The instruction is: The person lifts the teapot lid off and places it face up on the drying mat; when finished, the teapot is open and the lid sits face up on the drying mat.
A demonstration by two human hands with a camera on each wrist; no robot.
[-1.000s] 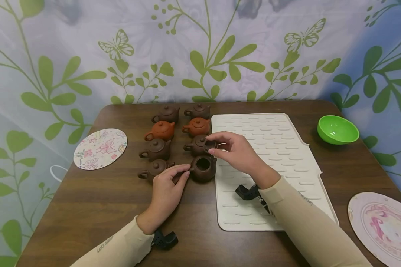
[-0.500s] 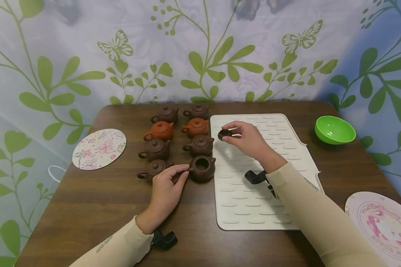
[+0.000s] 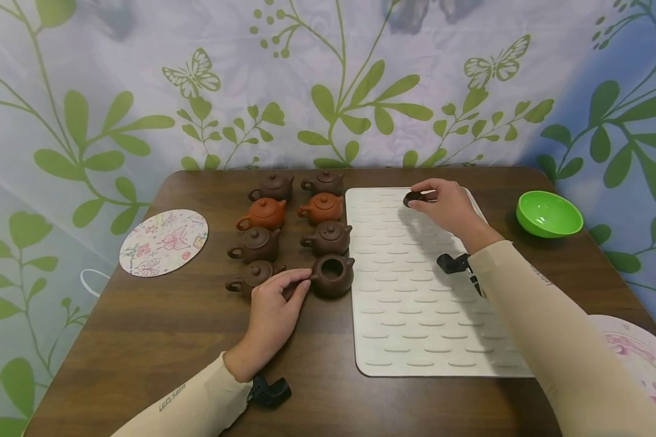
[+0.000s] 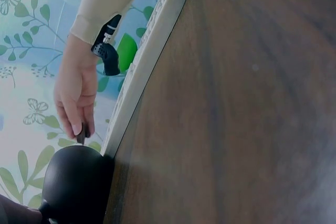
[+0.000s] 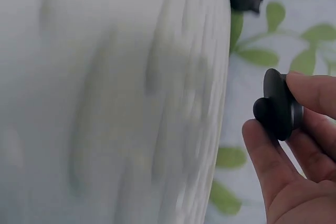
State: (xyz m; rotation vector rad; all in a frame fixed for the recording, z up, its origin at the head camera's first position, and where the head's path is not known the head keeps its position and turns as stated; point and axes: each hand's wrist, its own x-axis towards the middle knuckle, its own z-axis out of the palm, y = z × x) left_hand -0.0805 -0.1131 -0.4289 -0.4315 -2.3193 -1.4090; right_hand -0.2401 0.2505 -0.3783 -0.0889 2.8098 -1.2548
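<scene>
In the head view my left hand (image 3: 273, 312) pinches the handle of a dark brown teapot (image 3: 334, 285), whose round mouth is uncovered. That pot's dark body (image 4: 73, 182) shows large in the left wrist view. My right hand (image 3: 452, 209) holds a small dark teapot lid (image 3: 412, 198) by its edge above the far part of a white ridged mat (image 3: 377, 291). Turned over, the lid (image 5: 281, 106) has its round knob toward the mat in the right wrist view. Just behind the uncovered pot stands a brown lidded teapot (image 3: 328, 238).
More lidded teapots stand in two columns, including an orange one (image 3: 266, 213) and a brown one (image 3: 257, 244). A patterned round mat (image 3: 164, 243) lies left. At right are a green bowl (image 3: 549, 213) and a pink round mat (image 3: 634, 352), partly behind my right sleeve.
My right hand has carried the lid away from beside the uncovered teapot, rightward and toward the back, over the white mat. The left hand has stayed on the handle.
</scene>
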